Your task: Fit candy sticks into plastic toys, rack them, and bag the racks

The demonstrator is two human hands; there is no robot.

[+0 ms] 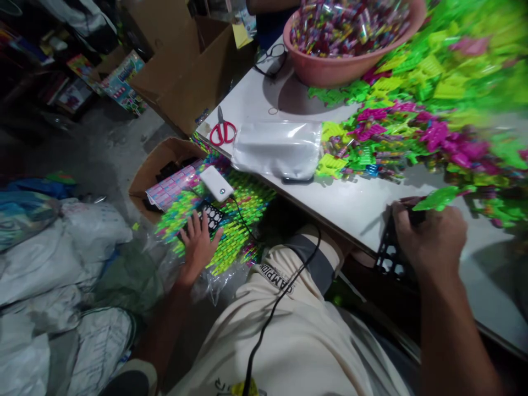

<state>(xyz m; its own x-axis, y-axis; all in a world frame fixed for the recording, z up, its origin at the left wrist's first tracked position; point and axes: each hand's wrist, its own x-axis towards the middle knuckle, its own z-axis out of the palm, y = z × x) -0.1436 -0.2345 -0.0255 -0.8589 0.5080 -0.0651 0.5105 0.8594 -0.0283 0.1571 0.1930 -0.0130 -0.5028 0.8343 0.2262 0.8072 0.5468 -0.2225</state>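
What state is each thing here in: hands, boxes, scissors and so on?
Left hand: open, fingers spread.
Right hand: closed on a black holed piece.
Pink basin: filled with small wrapped pieces.
Scissors: blades look closed.
White device: cable plugged in.
Large cardboard box: open.
Clear plastic packaging: lying flat.
Glasses: folded or not, unclear.

From here I see a salmon-pink basin [330,70], red-handled scissors [223,131], a white tabletop [256,102], neon green, yellow and magenta plastic pieces [437,135], a white power bank [216,183] and beige shorts [268,308] with black lettering
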